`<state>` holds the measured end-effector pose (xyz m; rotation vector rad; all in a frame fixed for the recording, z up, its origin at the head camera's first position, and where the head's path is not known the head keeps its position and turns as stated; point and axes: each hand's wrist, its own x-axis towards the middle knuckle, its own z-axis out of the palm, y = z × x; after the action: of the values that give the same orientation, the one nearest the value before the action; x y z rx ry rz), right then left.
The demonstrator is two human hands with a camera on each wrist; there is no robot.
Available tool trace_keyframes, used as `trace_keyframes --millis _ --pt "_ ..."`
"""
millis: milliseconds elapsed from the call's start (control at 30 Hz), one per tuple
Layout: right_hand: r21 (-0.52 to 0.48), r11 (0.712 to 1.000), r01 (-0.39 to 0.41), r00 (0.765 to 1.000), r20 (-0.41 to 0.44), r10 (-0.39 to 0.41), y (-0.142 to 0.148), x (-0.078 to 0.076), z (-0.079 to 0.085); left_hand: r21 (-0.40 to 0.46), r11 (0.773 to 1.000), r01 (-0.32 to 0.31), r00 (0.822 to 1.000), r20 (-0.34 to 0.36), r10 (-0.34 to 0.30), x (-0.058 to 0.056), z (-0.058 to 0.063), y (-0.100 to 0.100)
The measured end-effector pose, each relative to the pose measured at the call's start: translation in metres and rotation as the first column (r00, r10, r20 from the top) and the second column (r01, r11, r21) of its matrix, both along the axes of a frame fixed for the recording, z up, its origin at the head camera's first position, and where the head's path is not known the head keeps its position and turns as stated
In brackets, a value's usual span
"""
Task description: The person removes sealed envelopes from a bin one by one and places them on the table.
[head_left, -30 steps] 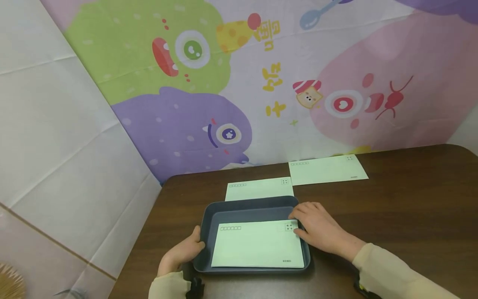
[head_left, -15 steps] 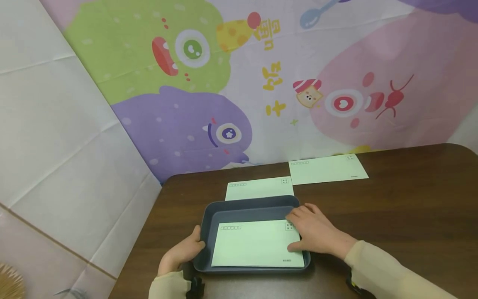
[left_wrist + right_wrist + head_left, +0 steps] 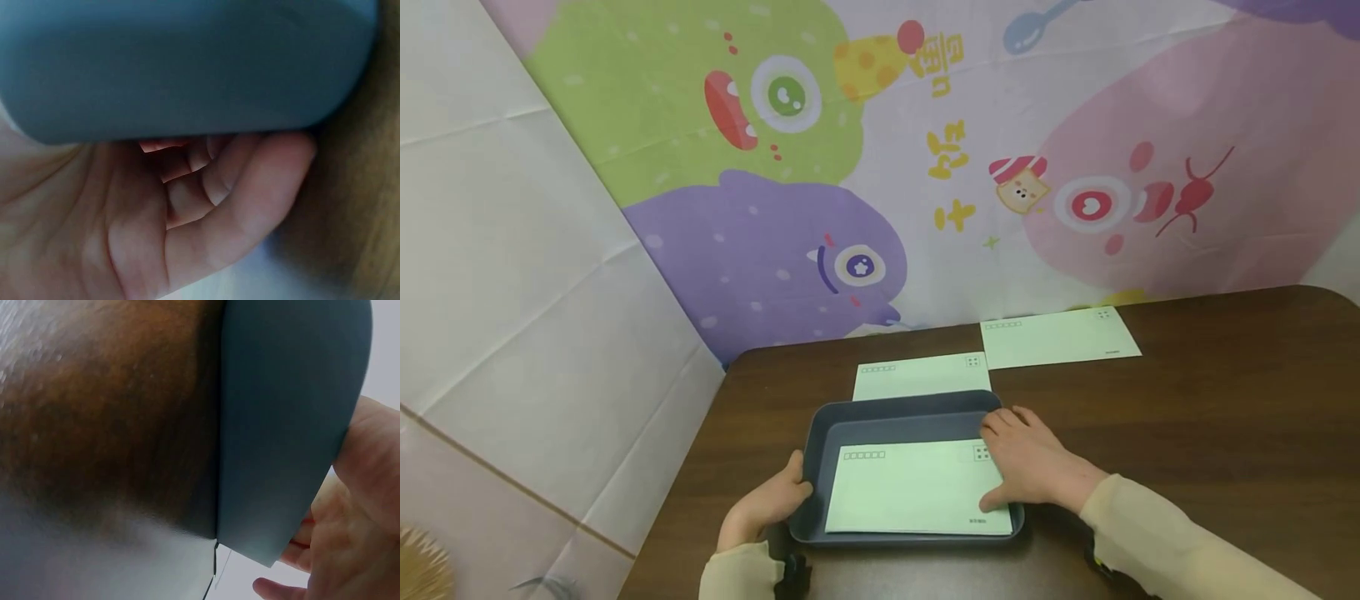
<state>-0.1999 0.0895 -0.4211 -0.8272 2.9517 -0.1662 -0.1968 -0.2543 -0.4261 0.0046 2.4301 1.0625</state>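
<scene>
A dark blue-grey rectangular tray (image 3: 880, 410) rests on the table, with one or more white envelopes (image 3: 910, 492) lying in its near part. At the tray's left side, my left hand (image 3: 767, 504) holds the rim. In the left wrist view, the fingers (image 3: 256, 200) of that hand curl beneath the tray's edge. My right hand (image 3: 1033, 462) reaches over the right rim, its thumb and fingertips spread on the right end of the top envelope. The right wrist view shows the hand (image 3: 362, 519) beside the tray wall (image 3: 281, 425); its fingertips are mostly hidden there.
Behind the tray lies another envelope (image 3: 917, 377), partly covered by the tray's far rim. Farther right, one more envelope (image 3: 1060, 339) lies by the back edge of the brown table (image 3: 1225, 400). A cartoon-printed cloth (image 3: 955, 167) hangs behind.
My right hand has slid slightly left over the envelope's right end, and its thumb has moved nearer the front. The left hand and tray look the same.
</scene>
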Motion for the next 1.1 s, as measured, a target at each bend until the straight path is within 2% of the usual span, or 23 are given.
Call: trace_keyframes --millis 233,467,967,1100 --pt "0.003 1.000 0.003 1.000 0.006 -0.003 -0.0012 0.0005 0.0015 -0.012 1.000 0.013 1.000 -0.015 -0.013 -0.0002 -0.0006 -0.0006" --pt "-0.029 1.000 0.006 1.000 -0.030 -0.007 -0.0021 -0.0008 -0.0013 -0.022 1.000 0.015 1.000 -0.016 -0.016 -0.0009 -0.0016 -0.0007" --pt "-0.211 0.977 0.043 0.988 -0.135 -0.073 -0.0020 0.0003 -0.0031 -0.012 1.000 -0.012 1.000 -0.014 0.012 -0.0007 0.0003 0.0023" --pt "-0.271 0.961 0.052 0.987 -0.130 -0.090 -0.0027 0.0005 -0.0055 -0.011 1.000 -0.022 1.000 -0.010 0.022 -0.0001 0.0016 0.0030"
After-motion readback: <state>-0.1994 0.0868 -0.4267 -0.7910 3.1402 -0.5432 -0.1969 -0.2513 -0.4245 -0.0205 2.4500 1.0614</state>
